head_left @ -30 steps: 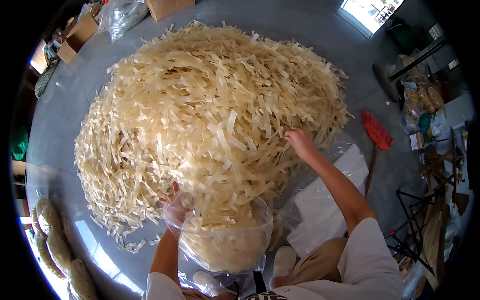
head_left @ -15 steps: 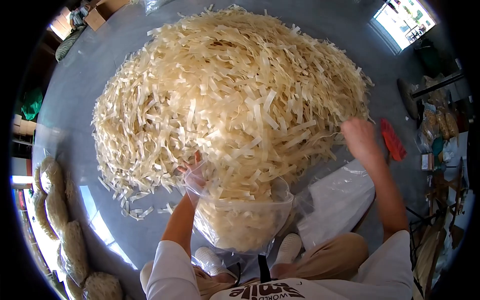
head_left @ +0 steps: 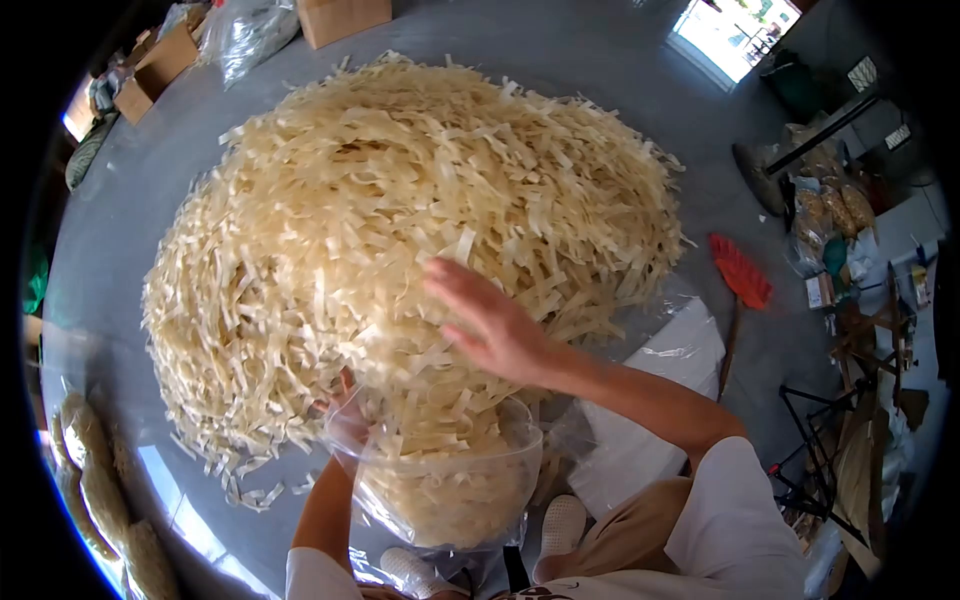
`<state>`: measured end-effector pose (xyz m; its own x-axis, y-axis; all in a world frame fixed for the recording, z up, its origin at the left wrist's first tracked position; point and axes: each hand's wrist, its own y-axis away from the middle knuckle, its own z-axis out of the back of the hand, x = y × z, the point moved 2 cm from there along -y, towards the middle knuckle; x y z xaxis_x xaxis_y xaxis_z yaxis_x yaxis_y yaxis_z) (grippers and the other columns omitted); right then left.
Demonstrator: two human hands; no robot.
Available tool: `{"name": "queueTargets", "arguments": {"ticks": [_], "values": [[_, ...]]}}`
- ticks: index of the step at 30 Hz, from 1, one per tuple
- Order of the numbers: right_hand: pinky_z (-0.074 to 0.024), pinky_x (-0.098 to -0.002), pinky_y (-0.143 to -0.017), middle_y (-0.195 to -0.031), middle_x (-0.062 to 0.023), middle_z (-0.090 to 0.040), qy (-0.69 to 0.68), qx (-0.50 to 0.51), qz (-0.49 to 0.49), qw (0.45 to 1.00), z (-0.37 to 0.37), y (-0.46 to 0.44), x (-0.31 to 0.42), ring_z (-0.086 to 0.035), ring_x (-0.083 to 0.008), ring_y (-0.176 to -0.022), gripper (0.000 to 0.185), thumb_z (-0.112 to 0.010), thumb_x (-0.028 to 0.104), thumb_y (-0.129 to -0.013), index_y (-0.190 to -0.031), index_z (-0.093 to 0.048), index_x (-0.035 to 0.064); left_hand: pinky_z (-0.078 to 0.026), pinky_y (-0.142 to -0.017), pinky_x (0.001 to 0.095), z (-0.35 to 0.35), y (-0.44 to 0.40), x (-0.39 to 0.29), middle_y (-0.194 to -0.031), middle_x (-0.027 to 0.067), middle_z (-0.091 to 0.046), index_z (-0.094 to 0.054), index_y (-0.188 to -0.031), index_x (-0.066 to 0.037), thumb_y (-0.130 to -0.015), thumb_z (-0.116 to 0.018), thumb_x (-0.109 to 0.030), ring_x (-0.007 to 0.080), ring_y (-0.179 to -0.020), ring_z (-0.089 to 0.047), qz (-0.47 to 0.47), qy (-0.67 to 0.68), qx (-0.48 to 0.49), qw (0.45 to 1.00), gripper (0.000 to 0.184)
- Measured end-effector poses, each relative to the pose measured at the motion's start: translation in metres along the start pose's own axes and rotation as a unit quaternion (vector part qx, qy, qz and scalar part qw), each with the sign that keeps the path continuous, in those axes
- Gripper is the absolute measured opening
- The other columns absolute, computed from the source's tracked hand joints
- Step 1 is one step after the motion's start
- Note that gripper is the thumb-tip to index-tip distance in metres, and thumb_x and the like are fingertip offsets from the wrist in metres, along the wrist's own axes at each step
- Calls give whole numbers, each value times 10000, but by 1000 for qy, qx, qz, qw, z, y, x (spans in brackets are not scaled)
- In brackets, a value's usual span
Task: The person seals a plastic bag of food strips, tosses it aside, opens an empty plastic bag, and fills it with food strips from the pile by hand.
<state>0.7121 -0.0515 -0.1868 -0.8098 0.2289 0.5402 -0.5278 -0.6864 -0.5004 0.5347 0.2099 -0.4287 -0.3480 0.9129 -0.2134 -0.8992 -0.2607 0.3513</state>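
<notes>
A large heap of flat, pale yellow strips (head_left: 400,200), like dried wide noodles, lies on the floor before me. At its near edge stands a clear plastic bag (head_left: 445,500), partly filled with the same strips, its mouth facing the heap. My left hand (head_left: 348,418) holds the left side of the bag's mouth. Some of its fingers stick out past the rim, and the palm shows through the plastic. Over the near middle of the heap, just beyond the bag, my right hand (head_left: 495,325) is open, fingers stretched out and slightly blurred, with nothing visible in it.
Flat clear plastic bags (head_left: 650,400) lie right of the filled bag. Farther right are a red broom-like head (head_left: 740,270) on a stick and a black folding frame (head_left: 815,470). Packed bags (head_left: 105,475) line the left side. Cardboard boxes (head_left: 345,18) stand at the back.
My right hand has swung left from the heap's right edge to above its near middle, and its fingers have opened out. The left hand stays at the bag. The whole view has shifted.
</notes>
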Motion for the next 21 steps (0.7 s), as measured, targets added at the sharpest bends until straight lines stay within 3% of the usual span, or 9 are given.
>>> {"name": "queueTargets", "arguments": {"ticks": [1, 3, 5, 7, 8, 11, 14, 16, 21], "values": [[-274, -354, -1070, -1397, -135, -308, 47, -44, -75, 995, 17, 21, -40, -300, -237, -1297, 550, -563, 43, -804, -1314, -357, 30, -97, -954, 700, -1, -1, 2, -1478, 97, -137, -375, -1331, -229, -400, -812, -363, 389, -1309, -189, 3, -5, 1, 1000, 1037], [-263, -362, -1061, -1387, -169, -317, 123, -146, -184, 964, 61, 77, -118, -294, -268, -1297, 586, -548, 68, -828, -1351, -290, 13, -98, -954, 701, -3, -3, 4, -1477, 97, -139, -376, -1330, -228, -402, -812, -363, 391, -1309, -190, 8, -17, 4, 1000, 1034], [-279, -380, -1036, -1355, -185, -354, 215, -230, -317, 895, 103, 134, -177, -329, -303, -1272, 599, -563, 90, -838, -1352, -270, -1, -99, -954, 701, -4, -5, 5, -1477, 98, -140, -378, -1329, -227, -403, -811, -362, 392, -1308, -191, 11, -27, 10, 1000, 1030], [-292, -393, -1015, -1333, -182, -380, 244, -266, -429, 828, 134, 190, -242, -364, -312, -1245, 638, -602, 178, -836, -1354, -269, 10, -100, -953, 701, -5, -7, 5, -1477, 99, -142, -380, -1328, -226, -405, -810, -361, 394, -1307, -192, 14, -34, 15, 999, 1027], [-292, -393, -1015, -1333, -182, -380, 245, -266, -431, 827, 145, 201, -260, -364, -312, -1245, 638, -602, 178, -836, -1354, -269, 10, -101, -953, 701, -6, -8, 5, -1476, 99, -143, -381, -1327, -226, -406, -810, -361, 394, -1307, -193, 15, -39, 17, 999, 1025], [-308, -385, -1007, -1332, -173, -386, 193, -236, -447, 841, 159, 198, -288, -385, -289, -1234, 689, -612, 297, -831, -1367, -265, 38, -103, -953, 701, -9, -6, 9, -1476, 100, -145, -383, -1326, -225, -409, -809, -360, 397, -1305, -194, 20, -48, 23, 998, 1020], [-333, -366, -990, -1311, -155, -415, 122, -161, -486, 850, 160, 133, -288, -385, -265, -1238, 742, -610, 409, -813, -1375, -272, 61, -104, -953, 701, -9, -7, 11, -1475, 101, -147, -386, -1324, -223, -411, -808, -359, 399, -1304, -196, 24, -54, 27, 998, 1015], [-350, -358, -976, -1313, -135, -425, -12, -26, -538, 842, 143, 102, -305, -382, -255, -1242, 760, -573, 509, -804, -1368, -307, 74, -105, -952, 702, -9, -9, 9, -1475, 102, -148, -387, -1323, -222, -413, -807, -359, 400, -1303, -197, 25, -57, 31, 998, 1011], [-347, -374, -984, -1331, -125, -419, -4, 88, -550, 831, 115, 58, -319, -394, -256, -1234, 782, -542, 579, -789, -1359, -337, 85, -108, -952, 702, -16, -16, 9, -1474, 103, -152, -392, -1320, -220, -417, -806, -357, 404, -1301, -200, 23, -60, 40, 997, 1003]]}}
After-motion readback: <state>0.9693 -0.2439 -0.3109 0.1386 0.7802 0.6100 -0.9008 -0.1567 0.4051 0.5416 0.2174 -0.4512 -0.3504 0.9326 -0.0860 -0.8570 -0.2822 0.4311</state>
